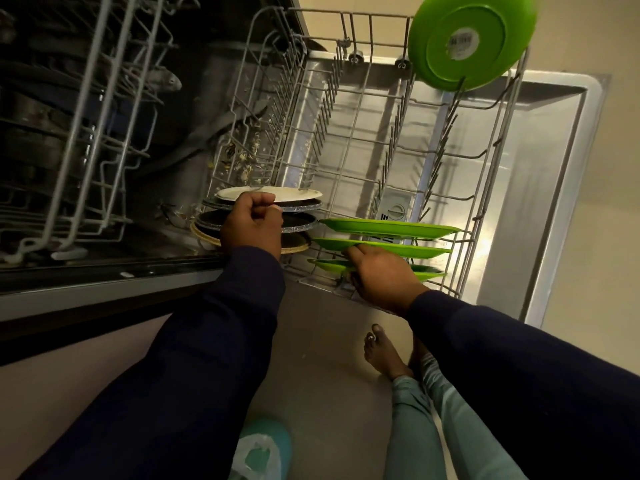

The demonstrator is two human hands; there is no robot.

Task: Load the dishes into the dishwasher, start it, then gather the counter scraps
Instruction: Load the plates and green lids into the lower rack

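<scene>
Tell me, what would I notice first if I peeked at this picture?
Probably the bright green round plate standing up at the far corner of the pulled-out grey wire dishwasher rack. Next, more flat green plates slotted on edge at the near end, where the right hand touches them. Beside them the left hand reaches among dark speckled plates and a white one.

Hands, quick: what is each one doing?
Left hand: curled, pinching the white plate.
Right hand: fingers curled on a green plate.
</scene>
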